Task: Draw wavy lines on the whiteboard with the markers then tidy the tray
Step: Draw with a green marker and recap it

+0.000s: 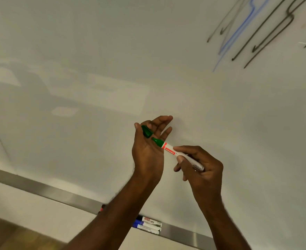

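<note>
Gripping the uncapped green marker (168, 147), right hand (200, 166) faces left hand (148, 141) pinching its cap (146, 131); black and blue lines (256, 33) fill the upper right, green and tray-tidying remain.

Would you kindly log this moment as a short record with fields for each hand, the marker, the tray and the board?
left hand: holds green cap, fingers mostly straight
right hand: grips green marker by its barrel
marker: uncapped, tip pointing toward the left palm
tray: black marker and blue marker lying side by side; something red further left
whiteboard: black and blue lines at upper right
</note>
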Motion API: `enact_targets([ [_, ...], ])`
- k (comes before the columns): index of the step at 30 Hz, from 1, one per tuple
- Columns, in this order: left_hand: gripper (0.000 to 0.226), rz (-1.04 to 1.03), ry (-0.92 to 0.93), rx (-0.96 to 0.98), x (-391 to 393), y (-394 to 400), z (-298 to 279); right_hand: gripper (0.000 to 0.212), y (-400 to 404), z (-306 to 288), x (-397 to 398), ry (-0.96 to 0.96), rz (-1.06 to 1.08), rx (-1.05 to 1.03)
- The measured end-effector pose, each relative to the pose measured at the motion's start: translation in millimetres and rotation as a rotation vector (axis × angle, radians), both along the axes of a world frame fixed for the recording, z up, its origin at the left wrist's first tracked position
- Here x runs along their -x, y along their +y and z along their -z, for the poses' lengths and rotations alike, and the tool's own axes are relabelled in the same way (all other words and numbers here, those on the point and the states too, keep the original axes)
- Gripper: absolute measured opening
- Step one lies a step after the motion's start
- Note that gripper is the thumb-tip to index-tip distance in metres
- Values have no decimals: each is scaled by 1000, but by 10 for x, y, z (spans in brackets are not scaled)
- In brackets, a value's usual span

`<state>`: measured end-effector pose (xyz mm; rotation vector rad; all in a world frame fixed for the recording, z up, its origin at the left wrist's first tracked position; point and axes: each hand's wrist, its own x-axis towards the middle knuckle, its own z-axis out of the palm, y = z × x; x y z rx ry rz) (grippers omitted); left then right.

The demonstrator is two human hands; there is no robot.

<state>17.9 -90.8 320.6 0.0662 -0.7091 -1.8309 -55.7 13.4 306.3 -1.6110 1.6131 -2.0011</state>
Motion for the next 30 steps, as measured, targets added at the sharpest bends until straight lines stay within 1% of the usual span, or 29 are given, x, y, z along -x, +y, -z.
enact_targets([
  [3,58,18,5,13,28,23,23,20,-24,-3,3,-9,7,10],
  [8,66,18,-18,82,57,22,91,18,-54,14,-9,20,13,10],
  [13,47,2,-31,140,78,4,204,20,-100,35,-32,60,19,9],
  [17,49,-30,-47,149,42,46,280,17,-120,76,-36,52,26,-16],
  [20,51,-25,-64,152,15,56,342,19,-137,92,-66,-23,14,-75],
  [23,52,2,-83,143,-21,31,413,21,-181,86,-84,-179,7,-186],
  [26,63,-2,-142,149,-49,-43,567,24,-247,120,-74,-315,-69,-302],
  [28,71,-24,-198,149,-96,-102,724,23,-292,212,-91,-344,-115,-356],
  [30,64,-55,-242,154,-188,-147,872,22,-342,349,-118,-346,-154,-400],
])
